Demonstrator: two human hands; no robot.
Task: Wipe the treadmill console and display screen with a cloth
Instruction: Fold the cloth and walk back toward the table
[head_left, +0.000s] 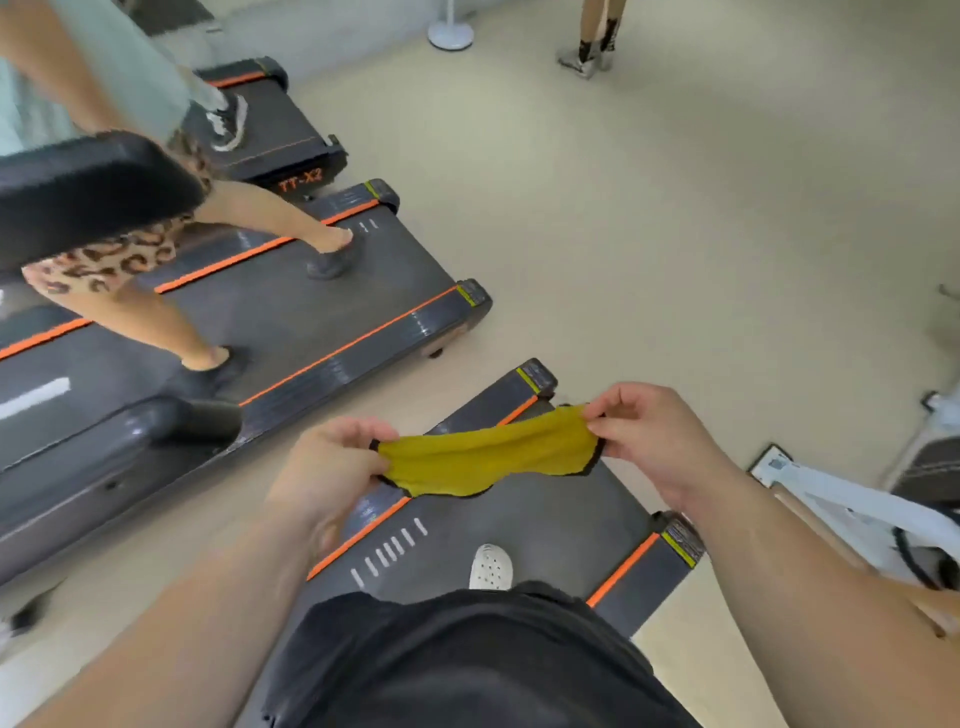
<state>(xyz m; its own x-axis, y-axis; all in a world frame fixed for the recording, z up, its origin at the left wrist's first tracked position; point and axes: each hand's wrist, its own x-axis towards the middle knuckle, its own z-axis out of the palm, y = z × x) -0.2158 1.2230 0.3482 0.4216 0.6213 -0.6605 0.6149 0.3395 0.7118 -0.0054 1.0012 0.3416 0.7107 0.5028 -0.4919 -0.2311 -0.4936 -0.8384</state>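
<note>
A yellow cloth (488, 453) with a dark edge hangs stretched between my two hands above the treadmill belt (535, 525). My left hand (332, 467) pinches its left end. My right hand (649, 441) pinches the right end. The belt under me is dark grey with orange side stripes, and my white shoe (491, 567) stands on it. This treadmill's console and display screen are out of view.
To the left, a person walks on the neighbouring treadmill (291, 312), whose black console (88, 192) juts in at the left edge. A third treadmill (270, 130) lies behind. Another person's feet (587, 57) stand far back. A white object (857, 514) sits at the right.
</note>
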